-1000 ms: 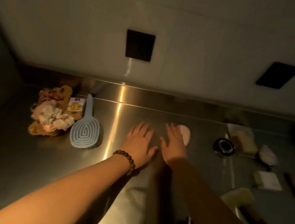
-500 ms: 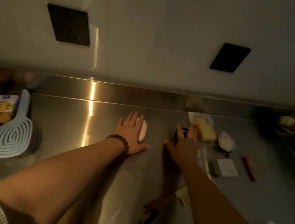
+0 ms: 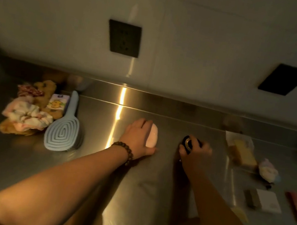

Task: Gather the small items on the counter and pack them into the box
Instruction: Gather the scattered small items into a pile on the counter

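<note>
Since the half-second before, both hands had closed on their targets: the left hand (image 3: pixel 137 137), earlier flat on the table, curled over the pale pink oval soap-like pad (image 3: pixel 152 138), and the right hand (image 3: pixel 195 152) wrapped its fingers round the small round black tin (image 3: pixel 188 142). Both things sat mid-table on the brushed steel table (image 3: pixel 95 162). This looked like the gathering step; next, each would need lifting and carrying to the box, which was not in view. At far left lay a ridged light-blue plastic hairbrush (image 3: pixel 62 133) beside soft crumpled fabric scrunchies (image 3: pixel 27 117).
</note>
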Motion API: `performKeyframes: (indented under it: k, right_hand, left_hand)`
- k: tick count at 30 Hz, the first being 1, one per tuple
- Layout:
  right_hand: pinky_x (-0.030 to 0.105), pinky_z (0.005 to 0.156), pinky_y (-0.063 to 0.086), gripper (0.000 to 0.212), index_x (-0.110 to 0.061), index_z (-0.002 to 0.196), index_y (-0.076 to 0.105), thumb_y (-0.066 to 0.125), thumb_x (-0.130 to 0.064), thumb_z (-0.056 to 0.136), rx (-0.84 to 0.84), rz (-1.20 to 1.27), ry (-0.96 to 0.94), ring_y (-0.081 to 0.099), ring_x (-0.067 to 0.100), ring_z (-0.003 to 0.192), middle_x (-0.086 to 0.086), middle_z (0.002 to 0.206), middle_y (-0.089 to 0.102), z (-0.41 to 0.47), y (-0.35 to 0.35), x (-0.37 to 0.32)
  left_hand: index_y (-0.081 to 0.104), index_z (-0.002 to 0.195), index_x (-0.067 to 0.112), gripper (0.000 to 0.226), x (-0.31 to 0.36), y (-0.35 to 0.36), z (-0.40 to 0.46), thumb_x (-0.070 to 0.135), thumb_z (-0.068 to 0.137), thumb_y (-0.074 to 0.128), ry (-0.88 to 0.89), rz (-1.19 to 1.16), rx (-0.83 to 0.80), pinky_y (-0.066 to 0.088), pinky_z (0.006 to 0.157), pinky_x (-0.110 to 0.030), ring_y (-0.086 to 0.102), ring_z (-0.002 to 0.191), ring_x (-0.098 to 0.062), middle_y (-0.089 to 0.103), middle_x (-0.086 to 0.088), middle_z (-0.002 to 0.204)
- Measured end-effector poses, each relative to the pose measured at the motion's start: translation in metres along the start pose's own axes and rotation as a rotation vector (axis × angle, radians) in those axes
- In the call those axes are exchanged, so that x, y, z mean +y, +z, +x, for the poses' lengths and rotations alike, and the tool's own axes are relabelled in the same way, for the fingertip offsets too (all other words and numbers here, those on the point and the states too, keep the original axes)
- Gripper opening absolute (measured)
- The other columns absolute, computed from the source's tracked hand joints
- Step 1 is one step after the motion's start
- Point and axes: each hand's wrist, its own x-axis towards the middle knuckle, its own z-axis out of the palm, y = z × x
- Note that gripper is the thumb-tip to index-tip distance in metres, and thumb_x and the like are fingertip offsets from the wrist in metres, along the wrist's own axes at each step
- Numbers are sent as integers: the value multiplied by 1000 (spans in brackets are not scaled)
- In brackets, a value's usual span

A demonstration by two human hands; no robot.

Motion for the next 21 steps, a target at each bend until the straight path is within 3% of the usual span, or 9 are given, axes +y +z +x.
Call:
performKeyframes:
  k: [7, 11, 13, 17, 21]
  right_hand:
    - [26, 97, 30, 52, -27, 135, 48, 63, -35, 85, -97, 297, -343, 33, 22, 127, 5, 137, 38, -14, 52, -162]
    - [29, 102, 32, 54, -24, 137, 47, 63, -33, 87, -152, 330, -470, 31, 23, 128, 6, 140, 37, -21, 72, -241]
    - [34, 104, 35, 54, -22, 138, 46, 62, -33, 87, -220, 329, -521, 32, 24, 128, 7, 140, 38, -23, 84, -276]
    - [32, 104, 33, 54, -21, 139, 45, 62, -31, 89, -381, 300, -604, 32, 24, 130, 7, 141, 39, -23, 114, -329]
    - [32, 107, 30, 55, -20, 141, 42, 61, -31, 90, -401, 251, -589, 28, 23, 133, 4, 146, 33, -23, 144, -358]
  left_hand:
    - [36, 133, 13, 87, -93, -111, -21, 55, 65, 70, -132, 144, 183, 33, 99, -42, 39, 119, -29, 41, -9, 132]
    - [36, 135, 16, 90, -159, -175, -42, 56, 64, 73, -233, 212, 241, 34, 99, -42, 39, 120, -29, 39, -9, 135]
    - [33, 138, 19, 93, -192, -198, -53, 57, 64, 73, -327, 184, 204, 31, 102, -44, 36, 125, -27, 35, -6, 141]
    - [29, 142, 21, 100, -242, -209, -58, 60, 62, 75, -489, 131, 94, 28, 105, -47, 33, 130, -25, 32, -4, 145]
    - [21, 146, 22, 104, -272, -187, -52, 61, 64, 73, -487, 100, 2, 21, 111, -46, 20, 139, -24, 20, -3, 153]
